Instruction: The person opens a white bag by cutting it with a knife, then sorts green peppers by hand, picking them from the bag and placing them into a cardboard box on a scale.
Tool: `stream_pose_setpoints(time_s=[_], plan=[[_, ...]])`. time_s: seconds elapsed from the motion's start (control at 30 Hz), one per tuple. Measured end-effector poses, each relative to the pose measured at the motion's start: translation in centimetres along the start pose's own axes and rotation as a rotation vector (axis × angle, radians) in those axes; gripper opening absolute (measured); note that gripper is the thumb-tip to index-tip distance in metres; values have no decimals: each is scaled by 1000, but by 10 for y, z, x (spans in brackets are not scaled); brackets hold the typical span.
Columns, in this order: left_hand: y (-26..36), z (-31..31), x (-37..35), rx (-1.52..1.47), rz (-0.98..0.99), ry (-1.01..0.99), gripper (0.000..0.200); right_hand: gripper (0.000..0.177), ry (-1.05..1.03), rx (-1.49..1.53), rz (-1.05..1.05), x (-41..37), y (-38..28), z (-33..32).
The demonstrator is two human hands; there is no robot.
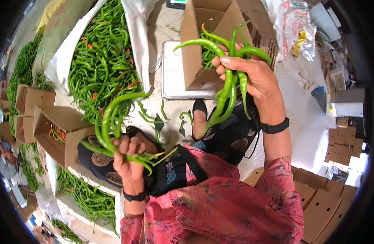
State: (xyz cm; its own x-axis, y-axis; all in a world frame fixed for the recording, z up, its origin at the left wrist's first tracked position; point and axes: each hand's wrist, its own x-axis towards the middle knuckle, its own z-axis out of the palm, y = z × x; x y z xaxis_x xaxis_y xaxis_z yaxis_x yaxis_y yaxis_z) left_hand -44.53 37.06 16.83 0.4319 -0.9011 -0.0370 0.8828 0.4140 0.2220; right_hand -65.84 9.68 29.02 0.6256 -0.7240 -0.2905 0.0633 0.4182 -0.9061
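Note:
Long green chili peppers (224, 94) hang from my right hand (252, 73), whose thumb and fingers are closed around their middles. It is raised beside an upright cardboard box (193, 53) with more green chilies (208, 57) inside, which stands on a white scale platform (174, 81). Lower on the left, my left hand (130, 156) is wrapped round another bunch of green chili peppers (107, 122), their curved ends sticking out above and to the right. Beyond it lies a big heap of green chilies (101, 57) with a few red ones, on white sheeting (63, 65).
At left an open cardboard box (61, 126) holds some red chilies. A white-edged container of green chilies (87, 199) sits below it. Loose chilies (144, 114) and leaves lie on the floor by my feet. Stacked cardboard boxes (321, 203) stand at lower right.

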Motion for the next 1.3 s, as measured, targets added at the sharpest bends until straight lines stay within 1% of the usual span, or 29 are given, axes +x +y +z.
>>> stream_pose_setpoints(time_s=[0.03,0.07,0.13,0.2,0.23,0.27,0.33,0.4,0.43,0.47,0.5,0.53,0.57,0.6,0.63,0.67,0.73,0.8,0.83,0.87,0.93,1.0,1.03,1.07,1.1,1.13,1.2,1.27,1.3], plan=[[3,4,1,22,-4,-32,28,36,-8,-49,-6,2,-6,-9],[6,7,2,44,-5,-62,27,35,37,-62,-88,6,-12,-16],[8,14,5,326,-50,-33,30,31,125,-113,-229,15,-45,-34],[1,9,1,539,16,233,35,26,180,-278,-289,31,-77,-52],[3,-8,-1,525,-61,217,37,28,153,-272,-252,49,-86,-69],[-1,-4,2,628,-105,260,38,28,157,-272,-258,73,-90,-83],[-16,7,11,804,-156,286,39,40,88,-474,-137,115,-79,-106],[-23,6,15,869,-231,283,40,60,332,-890,-76,145,-32,-118],[-24,6,16,937,-247,318,41,71,245,-1344,-129,148,-17,-127],[-25,5,15,1006,-262,360,43,73,183,-1619,70,149,-10,-123],[-23,-5,13,1071,-245,312,42,74,115,-1901,258,148,-8,-121],[-21,-14,10,1133,-232,258,42,72,173,-1956,-99,142,15,-142],[-17,-9,10,1174,-289,260,41,72,75,-1937,24,142,16,-147],[-17,-11,9,1218,-267,227,43,69,110,-2001,113,125,8,-123],[-16,-10,9,1227,-251,214,43,59,45,-2088,92,115,1,-101],[-17,-10,9,1232,-240,197,43,59,22,-2084,89,99,2,-87],[-16,-7,11,1183,-284,163,42,45,110,-1810,-639,63,7,-62],[-16,-3,6,1167,-252,178,40,38,46,-1626,-538,40,9,-26],[-14,0,6,1166,-254,184,40,32,-155,-1083,-217,4,24,16],[-12,3,7,1161,-285,140,40,31,-273,-1015,-154,-9,42,27],[-12,8,6,1157,-321,92,39,40,-488,-533,199,-23,91,43],[-17,12,0,1219,-354,36,39,44,-454,-388,130,-19,105,72],[-18,8,-1,1336,-288,-109,38,44,-455,-383,134,-16,114,79],[-19,8,0,1341,-293,-105,38,41,-433,-280,230,-11,125,85],[-19,7,-1,1448,-228,-171,38,39,-410,-177,329,-9,136,88],[-19,7,-2,1552,-158,-237,39,39,-413,-172,333,-8,147,90],[-17,4,-7,1504,-193,-177,37,37,-411,84,272,-7,166,93],[-15,1,-11,1398,-255,-69,34,36,-436,136,328,-5,169,89],[-17,0,-11,1255,-275,-36,38,38,-401,210,356,-6,168,89]])
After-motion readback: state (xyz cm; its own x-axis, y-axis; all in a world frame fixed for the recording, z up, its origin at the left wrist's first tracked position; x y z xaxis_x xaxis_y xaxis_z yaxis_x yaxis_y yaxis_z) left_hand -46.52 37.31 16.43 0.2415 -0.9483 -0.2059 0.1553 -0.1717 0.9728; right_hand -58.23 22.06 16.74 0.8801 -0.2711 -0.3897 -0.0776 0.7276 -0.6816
